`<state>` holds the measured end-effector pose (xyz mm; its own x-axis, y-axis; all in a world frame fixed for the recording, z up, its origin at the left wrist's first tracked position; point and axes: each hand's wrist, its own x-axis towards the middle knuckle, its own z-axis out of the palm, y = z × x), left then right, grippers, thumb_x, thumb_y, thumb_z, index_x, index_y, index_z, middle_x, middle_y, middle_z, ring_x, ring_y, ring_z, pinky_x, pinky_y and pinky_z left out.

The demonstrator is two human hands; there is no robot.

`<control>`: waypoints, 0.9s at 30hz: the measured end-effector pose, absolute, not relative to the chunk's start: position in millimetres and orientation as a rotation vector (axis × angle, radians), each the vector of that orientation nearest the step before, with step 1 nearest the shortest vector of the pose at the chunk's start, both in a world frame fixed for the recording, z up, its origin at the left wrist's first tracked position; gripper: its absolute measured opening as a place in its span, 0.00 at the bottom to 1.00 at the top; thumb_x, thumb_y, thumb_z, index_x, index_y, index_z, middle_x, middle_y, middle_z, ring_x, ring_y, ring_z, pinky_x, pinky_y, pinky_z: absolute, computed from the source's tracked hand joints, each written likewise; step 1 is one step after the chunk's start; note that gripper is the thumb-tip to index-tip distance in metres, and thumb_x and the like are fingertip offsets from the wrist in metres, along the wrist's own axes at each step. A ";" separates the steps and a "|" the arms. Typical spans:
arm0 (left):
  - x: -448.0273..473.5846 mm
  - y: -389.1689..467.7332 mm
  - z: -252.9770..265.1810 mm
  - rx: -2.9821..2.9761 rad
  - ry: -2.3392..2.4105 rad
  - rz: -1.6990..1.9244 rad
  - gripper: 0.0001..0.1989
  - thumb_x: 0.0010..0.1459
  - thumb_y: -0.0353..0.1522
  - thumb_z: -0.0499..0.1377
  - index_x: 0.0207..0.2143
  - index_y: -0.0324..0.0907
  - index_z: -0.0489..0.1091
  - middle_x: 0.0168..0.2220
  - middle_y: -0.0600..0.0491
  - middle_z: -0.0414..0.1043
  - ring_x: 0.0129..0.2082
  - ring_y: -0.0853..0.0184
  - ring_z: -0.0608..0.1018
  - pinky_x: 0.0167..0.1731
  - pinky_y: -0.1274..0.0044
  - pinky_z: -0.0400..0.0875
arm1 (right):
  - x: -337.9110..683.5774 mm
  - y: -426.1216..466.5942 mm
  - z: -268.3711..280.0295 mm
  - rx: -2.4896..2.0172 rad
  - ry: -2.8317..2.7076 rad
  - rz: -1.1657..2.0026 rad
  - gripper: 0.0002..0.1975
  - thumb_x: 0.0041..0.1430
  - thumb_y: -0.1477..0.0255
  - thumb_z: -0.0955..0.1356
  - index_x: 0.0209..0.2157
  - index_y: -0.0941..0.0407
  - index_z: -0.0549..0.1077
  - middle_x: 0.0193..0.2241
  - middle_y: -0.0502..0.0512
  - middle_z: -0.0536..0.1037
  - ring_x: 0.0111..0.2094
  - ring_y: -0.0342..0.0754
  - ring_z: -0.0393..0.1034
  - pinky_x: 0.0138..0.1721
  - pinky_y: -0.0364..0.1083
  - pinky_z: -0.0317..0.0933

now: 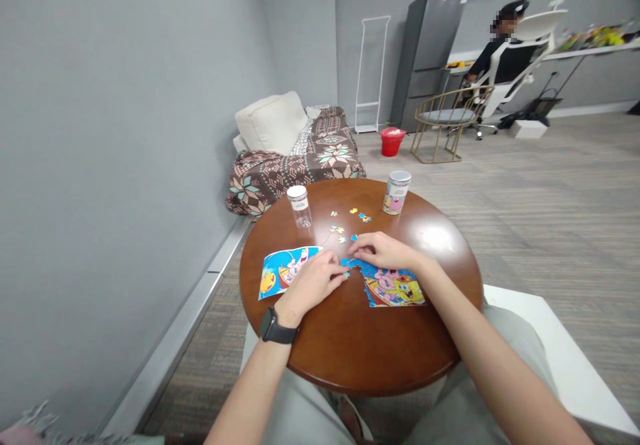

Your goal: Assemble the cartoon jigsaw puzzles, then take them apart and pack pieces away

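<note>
A partly assembled jigsaw puzzle [395, 291] with a cartoon picture in blue, pink and yellow lies on the round wooden table. My left hand [317, 277], a dark watch on its wrist, has its fingers drawn together at a small blue puzzle piece [346, 273] by the puzzle's left edge. Over the upper part of the puzzle rests my right hand [383, 250], fingers bent and slightly apart, with nothing visible in them. A printed picture sheet [277, 271] lies partly beneath my left hand. Loose puzzle pieces [341, 239] are scattered beyond both hands.
Toward the table's [350, 358] far side stand a clear jar [302, 215] with a white lid and a printed tin [397, 195]. Behind are a blanket-covered sofa [325, 155], a red bin [393, 142] and a gold-framed chair [445, 118]. A person [487, 55] sits at the back right.
</note>
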<state>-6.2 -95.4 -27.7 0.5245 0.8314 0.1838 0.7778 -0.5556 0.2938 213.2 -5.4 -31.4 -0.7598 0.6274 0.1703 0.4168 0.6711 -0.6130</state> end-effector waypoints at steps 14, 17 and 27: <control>-3.1 -96.7 -27.2 2.491 1.483 0.481 0.11 0.63 0.34 0.59 0.46 0.40 0.75 0.41 0.50 0.72 0.44 0.62 0.74 0.46 0.71 0.68 | 203.4 -11.1 -35.4 -0.758 -2.625 0.707 0.13 0.57 0.76 0.68 0.44 0.55 0.79 0.30 0.52 0.71 0.30 0.44 0.64 0.34 0.43 0.58; -3.2 -96.5 -27.8 2.498 1.481 0.471 0.11 0.63 0.35 0.58 0.44 0.41 0.76 0.40 0.50 0.73 0.43 0.62 0.74 0.45 0.71 0.68 | 202.9 -10.8 -35.6 -0.749 -2.631 0.700 0.13 0.56 0.78 0.68 0.43 0.55 0.79 0.31 0.52 0.71 0.30 0.43 0.64 0.33 0.43 0.58; -3.7 -95.6 -29.4 2.553 1.442 0.441 0.09 0.63 0.35 0.58 0.42 0.42 0.75 0.39 0.51 0.72 0.42 0.63 0.73 0.43 0.71 0.68 | 205.4 -7.4 -37.2 -0.790 -2.538 0.735 0.11 0.59 0.74 0.66 0.42 0.57 0.76 0.28 0.50 0.71 0.28 0.43 0.64 0.32 0.43 0.59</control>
